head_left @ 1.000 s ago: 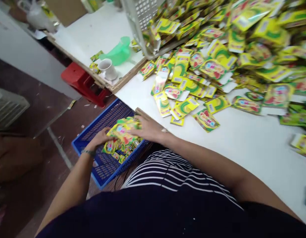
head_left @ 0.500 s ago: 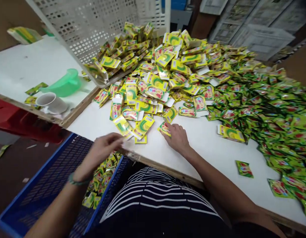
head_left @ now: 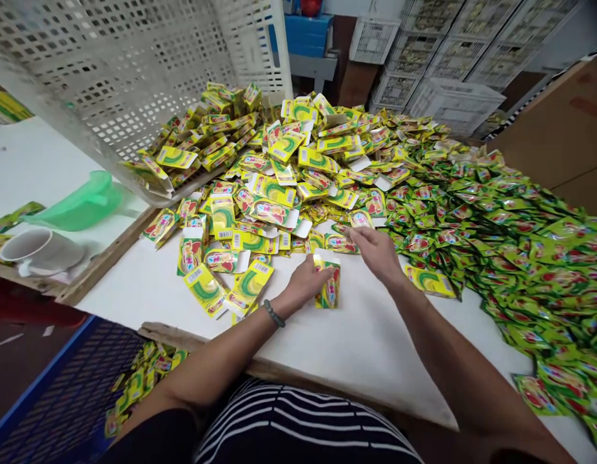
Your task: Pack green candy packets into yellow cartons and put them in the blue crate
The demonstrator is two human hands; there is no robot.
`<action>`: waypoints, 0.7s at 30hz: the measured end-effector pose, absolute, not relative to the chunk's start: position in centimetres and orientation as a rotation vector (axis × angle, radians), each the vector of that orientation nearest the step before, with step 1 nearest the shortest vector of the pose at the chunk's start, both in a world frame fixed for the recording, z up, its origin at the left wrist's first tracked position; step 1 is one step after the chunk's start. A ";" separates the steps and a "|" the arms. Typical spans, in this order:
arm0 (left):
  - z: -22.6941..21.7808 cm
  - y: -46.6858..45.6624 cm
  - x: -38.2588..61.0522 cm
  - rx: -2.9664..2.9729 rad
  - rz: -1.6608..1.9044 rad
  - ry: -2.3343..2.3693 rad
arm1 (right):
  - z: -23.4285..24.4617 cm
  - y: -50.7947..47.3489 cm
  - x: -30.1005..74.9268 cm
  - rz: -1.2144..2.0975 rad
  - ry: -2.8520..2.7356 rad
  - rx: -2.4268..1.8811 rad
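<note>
A big heap of yellow and green sachets point(head_left: 327, 167) covers the white table point(head_left: 356, 348). My left hand point(head_left: 305, 283) is closed on one sachet point(head_left: 330, 291) standing on the table near the heap's front edge. My right hand point(head_left: 376, 252) reaches over the heap just behind it, fingers curled on a sachet point(head_left: 359, 219) at the pile's edge. A blue crate point(head_left: 61, 399) low at my left holds several sachets.
A tipped white perforated crate point(head_left: 134, 71) spills sachets at the back left. A white cup point(head_left: 37, 248) and a green scoop point(head_left: 80, 206) lie on the lower left table. Stacked white crates point(head_left: 453, 58) stand behind. Brown cardboard point(head_left: 564, 135) rises at the right.
Both hands left the blue crate and came up to the table. The left hand moved right and took hold of a sachet; the right hand reached further into the heap.
</note>
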State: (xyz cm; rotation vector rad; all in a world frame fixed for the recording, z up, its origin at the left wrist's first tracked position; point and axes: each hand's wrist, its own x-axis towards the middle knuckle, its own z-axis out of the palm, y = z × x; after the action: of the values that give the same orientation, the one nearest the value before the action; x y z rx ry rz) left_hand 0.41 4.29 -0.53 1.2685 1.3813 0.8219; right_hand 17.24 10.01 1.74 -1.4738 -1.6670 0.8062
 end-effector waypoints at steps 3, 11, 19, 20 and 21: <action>-0.4 5.3 1.2 1.357 0.675 1.504 | 1.6 16.7 14.7 0.529 -1.944 -1.496; -2.4 6.1 -1.2 1.314 0.710 1.471 | -2.6 20.5 12.3 0.383 -2.444 -1.509; -1.2 5.3 -1.3 1.425 0.590 1.397 | -3.0 13.7 21.8 0.414 -2.168 -1.732; -1.1 5.3 -1.3 1.411 0.613 1.409 | -3.1 13.1 22.7 0.432 -2.000 -1.797; -1.0 5.3 -1.3 1.381 0.654 1.413 | -3.3 12.6 23.6 0.452 -1.803 -1.843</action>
State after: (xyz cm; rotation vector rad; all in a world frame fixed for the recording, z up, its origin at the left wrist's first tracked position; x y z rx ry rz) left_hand -1.27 5.32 -1.01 1.3814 1.4133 0.6540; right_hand 23.62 12.61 -3.32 -1.8434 -1.8032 0.4517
